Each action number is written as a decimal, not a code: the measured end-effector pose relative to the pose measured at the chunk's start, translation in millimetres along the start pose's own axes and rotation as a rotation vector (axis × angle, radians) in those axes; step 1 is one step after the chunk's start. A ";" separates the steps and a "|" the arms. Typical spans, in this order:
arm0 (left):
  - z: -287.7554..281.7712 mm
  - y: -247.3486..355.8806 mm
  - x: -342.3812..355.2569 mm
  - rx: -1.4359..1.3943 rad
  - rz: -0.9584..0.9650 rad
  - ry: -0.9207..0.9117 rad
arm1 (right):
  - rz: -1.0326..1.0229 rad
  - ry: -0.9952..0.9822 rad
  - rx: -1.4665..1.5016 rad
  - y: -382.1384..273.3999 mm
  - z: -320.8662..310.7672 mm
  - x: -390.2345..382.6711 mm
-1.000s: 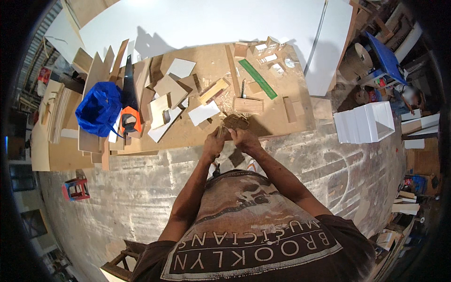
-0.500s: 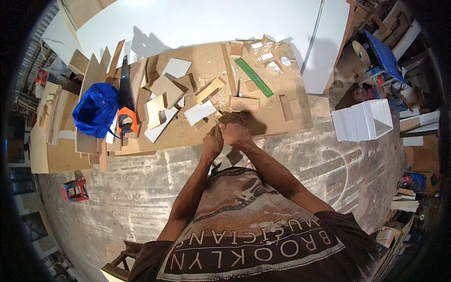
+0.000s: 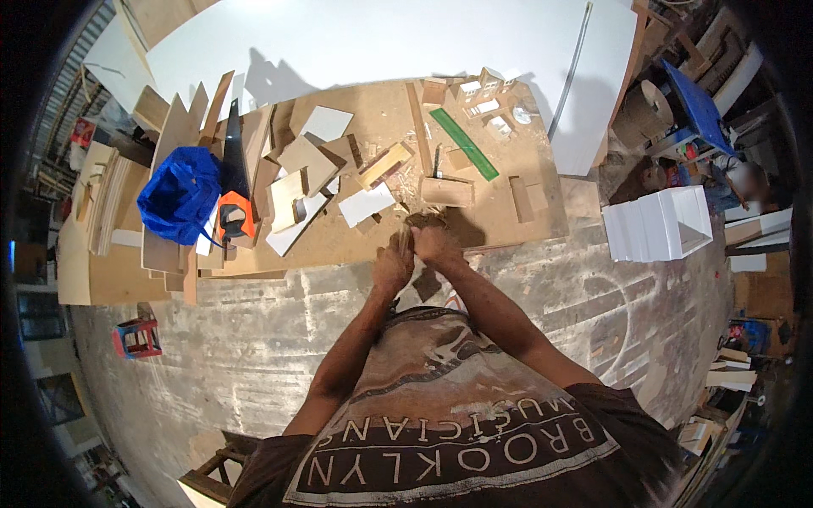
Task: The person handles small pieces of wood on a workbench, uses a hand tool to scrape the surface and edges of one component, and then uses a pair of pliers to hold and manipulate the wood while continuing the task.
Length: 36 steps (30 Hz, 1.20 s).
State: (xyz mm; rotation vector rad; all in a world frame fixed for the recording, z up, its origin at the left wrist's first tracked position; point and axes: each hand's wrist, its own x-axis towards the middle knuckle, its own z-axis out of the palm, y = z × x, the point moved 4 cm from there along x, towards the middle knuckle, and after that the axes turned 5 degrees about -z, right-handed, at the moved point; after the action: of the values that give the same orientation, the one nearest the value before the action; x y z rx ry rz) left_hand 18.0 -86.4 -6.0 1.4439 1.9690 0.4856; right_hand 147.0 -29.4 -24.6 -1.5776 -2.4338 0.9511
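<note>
At the near edge of the cluttered wooden worktop (image 3: 373, 245), my left hand (image 3: 394, 267) is closed around a narrow pale wooden piece (image 3: 405, 239). My right hand (image 3: 436, 247) is closed beside it, against the same piece; what exactly its fingers hold is hidden. A rough brown clump (image 3: 426, 220), too small to identify, sits just beyond my fingers. A small wooden block (image 3: 447, 191), a white board offcut (image 3: 366, 203) and a yellowish wooden piece (image 3: 385, 165) are nearby. A green strip (image 3: 462, 142) lies farther right.
An orange-handled saw (image 3: 235, 216) and blue bag (image 3: 178, 195) are left among upright boards. Small white cutout pieces (image 3: 487, 93) lie at the back. A white cabinet (image 3: 656, 222) and another person (image 3: 745, 182) are at right. A red-and-blue stool (image 3: 137, 337) stands on the floor.
My right hand has come closer to my left hand and turned inward over the held piece. My left hand has shifted slightly. The worktop items look unchanged.
</note>
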 end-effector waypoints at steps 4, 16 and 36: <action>-4.8 -33.2 6.3 -0.320 -0.107 -0.127 | -0.006 -0.074 -0.042 14.0 27.8 5.2; 0.7 -43.4 5.1 -0.431 -0.076 -0.107 | -0.140 0.035 0.036 6.7 17.6 -9.6; -3.3 -39.2 6.2 -0.350 -0.062 -0.109 | 0.009 0.097 -0.046 -20.1 -8.5 0.2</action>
State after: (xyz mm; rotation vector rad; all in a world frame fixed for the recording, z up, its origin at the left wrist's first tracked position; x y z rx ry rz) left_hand -13.0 -93.2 -30.0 1.1609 1.7349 0.6714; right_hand 134.2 -30.9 -6.9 -1.6105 -2.4016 0.8050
